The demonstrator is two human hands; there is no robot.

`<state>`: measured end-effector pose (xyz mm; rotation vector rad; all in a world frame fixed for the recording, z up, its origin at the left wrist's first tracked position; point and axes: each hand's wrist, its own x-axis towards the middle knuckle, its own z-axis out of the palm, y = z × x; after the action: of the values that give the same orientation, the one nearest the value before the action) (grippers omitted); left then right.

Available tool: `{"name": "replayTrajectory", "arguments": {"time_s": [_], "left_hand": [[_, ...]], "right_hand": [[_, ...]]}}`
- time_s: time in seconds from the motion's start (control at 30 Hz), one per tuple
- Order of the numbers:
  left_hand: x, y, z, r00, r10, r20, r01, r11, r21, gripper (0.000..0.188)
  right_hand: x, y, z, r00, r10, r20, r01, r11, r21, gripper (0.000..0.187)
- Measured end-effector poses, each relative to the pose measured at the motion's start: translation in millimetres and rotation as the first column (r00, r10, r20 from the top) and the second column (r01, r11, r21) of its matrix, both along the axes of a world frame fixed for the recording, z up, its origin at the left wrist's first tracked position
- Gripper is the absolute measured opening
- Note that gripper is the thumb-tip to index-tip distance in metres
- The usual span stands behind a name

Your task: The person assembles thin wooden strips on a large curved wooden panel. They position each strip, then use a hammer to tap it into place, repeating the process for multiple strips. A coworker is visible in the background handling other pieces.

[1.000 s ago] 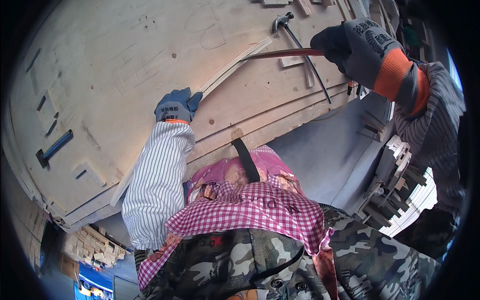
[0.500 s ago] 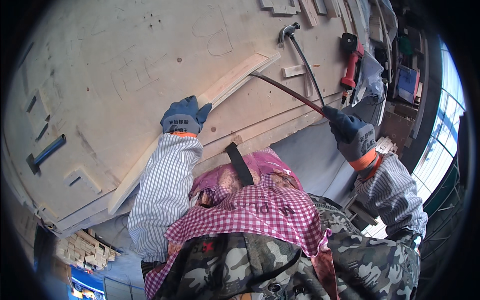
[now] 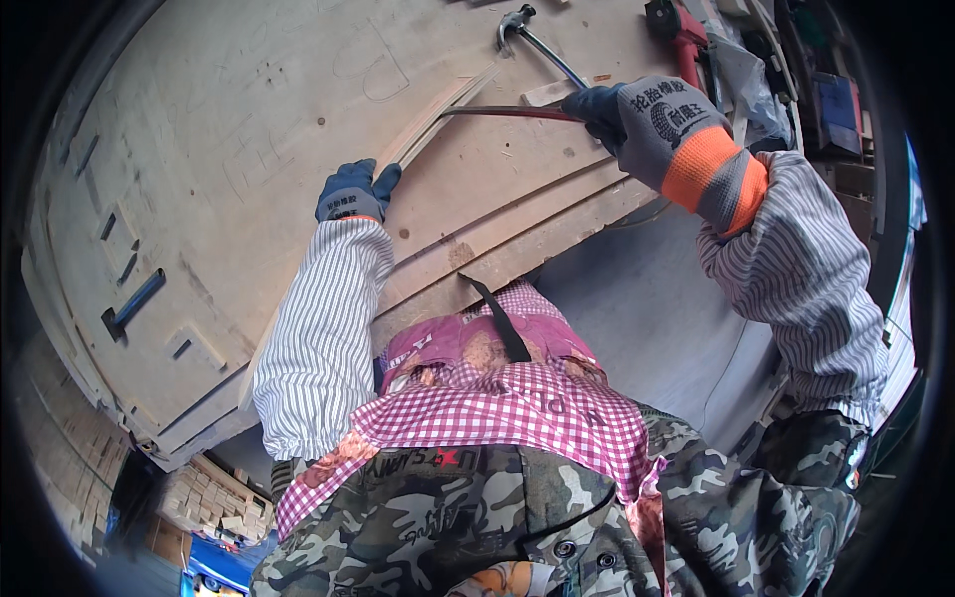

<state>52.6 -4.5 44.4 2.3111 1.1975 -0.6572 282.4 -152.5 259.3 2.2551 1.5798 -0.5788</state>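
Observation:
A long pale wooden strip (image 3: pixel 428 124), built of layers, lies slanted across the wooden tabletop (image 3: pixel 269 109). My left hand (image 3: pixel 355 191), in a blue-and-grey glove, is closed over it. My gloved right hand (image 3: pixel 647 124) grips a pry bar (image 3: pixel 517 111) with a reddish shaft. The bar's dark tip meets the strip's near side; whether it is wedged between layers cannot be made out. Beyond, a claw hammer (image 3: pixel 537 45) lies on the tabletop, its handle's end hidden behind my right hand.
A red power tool (image 3: pixel 686 45) lies at the far right beside clear plastic sheeting (image 3: pixel 751 85). On the left lie a blue-handled tool (image 3: pixel 139 298) and a slotted wooden piece (image 3: pixel 186 348). Stacked wood blocks (image 3: pixel 214 502) stand below at the lower left.
My right hand has swung up and away from me with the pry bar, over the tabletop and the hammer's handle. The left hand stays on the strip. The whole view has shifted.

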Motion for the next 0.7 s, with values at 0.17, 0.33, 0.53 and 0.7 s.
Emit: {"name": "replayTrajectory", "arguments": {"time_s": [0.17, 0.33, 0.53, 0.7], "left_hand": [[-8, 4, -1, 1.000, 0.009, -0.006, -0.009, 0.999, -0.031, 0.060], [-10, 5, 1, 1.000, 0.018, 0.003, -0.018, 0.998, -0.060, 0.058], [-11, 7, 8, 0.999, 0.011, -0.044, -0.016, 0.993, -0.113, 0.054], [-9, 0, 17, 0.994, -0.006, -0.108, -0.015, 0.982, -0.188, 0.057]], "right_hand": [[3, 15, 12, 0.995, 0.104, -0.006, -0.104, 0.994, -0.032, 0.027], [13, 37, 17, 0.980, 0.196, -0.046, -0.197, 0.980, -0.030, 0.029], [34, 109, 51, 0.958, -0.022, -0.287, -0.080, 0.937, -0.340, 0.028], [-16, 79, 57, 0.841, 0.540, 0.044, -0.526, 0.833, -0.169, 0.031]]}}
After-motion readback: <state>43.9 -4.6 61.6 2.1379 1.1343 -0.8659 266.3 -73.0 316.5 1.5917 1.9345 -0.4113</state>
